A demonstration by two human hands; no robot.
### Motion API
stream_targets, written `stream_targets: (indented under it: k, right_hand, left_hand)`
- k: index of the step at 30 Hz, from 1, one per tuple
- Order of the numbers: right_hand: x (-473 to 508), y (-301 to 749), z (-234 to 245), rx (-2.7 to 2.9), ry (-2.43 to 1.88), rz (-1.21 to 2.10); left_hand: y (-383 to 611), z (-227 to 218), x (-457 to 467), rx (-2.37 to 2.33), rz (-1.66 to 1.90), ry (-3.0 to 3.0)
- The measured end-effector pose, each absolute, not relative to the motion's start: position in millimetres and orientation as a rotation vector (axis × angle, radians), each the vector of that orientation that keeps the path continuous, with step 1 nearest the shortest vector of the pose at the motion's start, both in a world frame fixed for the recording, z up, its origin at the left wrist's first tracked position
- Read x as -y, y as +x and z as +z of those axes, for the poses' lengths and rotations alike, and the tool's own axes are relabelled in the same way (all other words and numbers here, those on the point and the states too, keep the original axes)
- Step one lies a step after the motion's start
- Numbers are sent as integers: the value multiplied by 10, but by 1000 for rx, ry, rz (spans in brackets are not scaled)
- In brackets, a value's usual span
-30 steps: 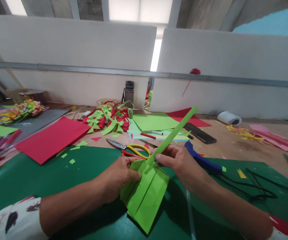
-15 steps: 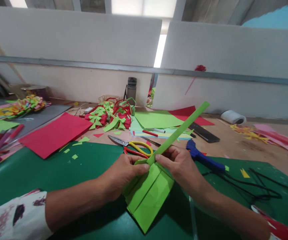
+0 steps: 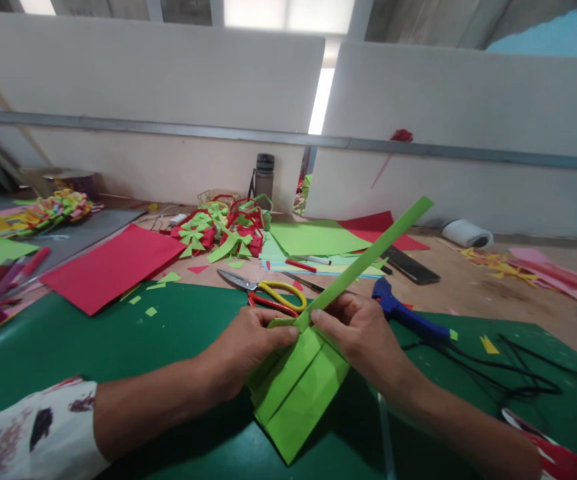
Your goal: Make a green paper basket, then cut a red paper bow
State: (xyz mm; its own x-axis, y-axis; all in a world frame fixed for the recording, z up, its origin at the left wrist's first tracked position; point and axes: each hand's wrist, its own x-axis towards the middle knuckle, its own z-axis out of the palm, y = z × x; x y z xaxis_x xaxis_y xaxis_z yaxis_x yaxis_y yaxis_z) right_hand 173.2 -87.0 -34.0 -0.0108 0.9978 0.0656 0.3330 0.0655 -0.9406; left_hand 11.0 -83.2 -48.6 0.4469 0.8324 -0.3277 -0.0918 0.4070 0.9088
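Observation:
A folded green paper bag (image 3: 303,393) hangs tilted between my hands, above the green mat. From its upper edge a long green paper strip (image 3: 368,261) slants up to the right. My left hand (image 3: 258,340) pinches the bag's edge and the strip's lower end, thumb on top. With thumb and fingers my right hand (image 3: 355,328) grips the strip just above the bag; its other fingertips are hidden behind the paper. Behind my hands lie scissors (image 3: 273,293) with red and yellow handles. A blue glue gun (image 3: 408,317) rests to the right of my right hand.
Red paper (image 3: 115,267) lies at left on the green mat (image 3: 168,340). Behind are small red and green paper bags (image 3: 218,230), a dark bottle (image 3: 264,177), green sheets (image 3: 313,238) and a phone (image 3: 411,265). A black cord (image 3: 483,373) loops at right.
The strip's free end has swung slightly to the right and up. Both hands keep their grip in nearly the same place.

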Motion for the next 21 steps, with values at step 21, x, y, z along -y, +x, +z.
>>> stream_targets:
  k: [21]
  right_hand:
    - [938, 1709, -243, 1642, -1389, 1165]
  left_hand:
    - [162, -404, 875, -1035, 796, 1277]
